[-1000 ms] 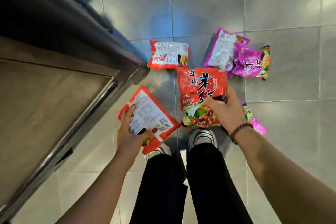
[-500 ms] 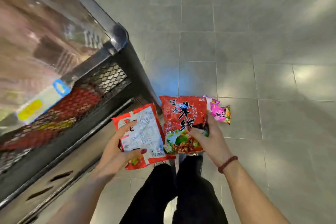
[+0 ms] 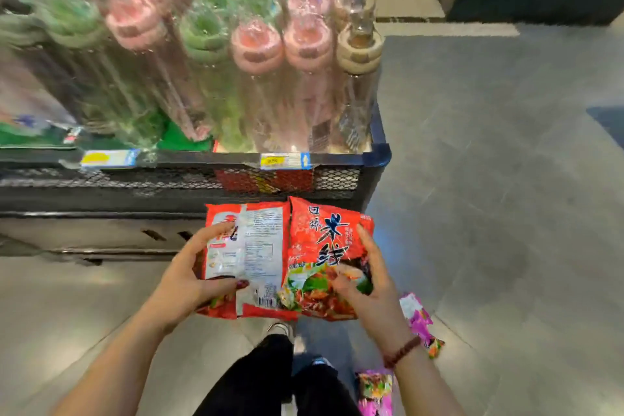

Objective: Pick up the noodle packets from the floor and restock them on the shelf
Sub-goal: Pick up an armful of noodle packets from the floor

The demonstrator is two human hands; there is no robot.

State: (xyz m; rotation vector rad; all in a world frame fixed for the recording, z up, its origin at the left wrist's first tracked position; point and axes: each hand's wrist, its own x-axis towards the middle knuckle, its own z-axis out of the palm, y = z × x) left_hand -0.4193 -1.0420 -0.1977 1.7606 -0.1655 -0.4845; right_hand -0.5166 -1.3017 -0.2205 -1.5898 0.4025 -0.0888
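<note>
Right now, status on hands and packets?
Left hand and right hand: one red packet each. Purple packets still on floor. Mesh shelf ahead, unobstructed.

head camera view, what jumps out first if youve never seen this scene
Two bright red noodle packets dominate the centre: the left hand holds one showing its white printed back, the right hand holds one showing its front with large black characters. Behind them, a dark mesh-fronted shelf carries tall clear-wrapped bundles with pink and green tops. Purple packets lie on the grey tile floor by the right wrist.
</note>
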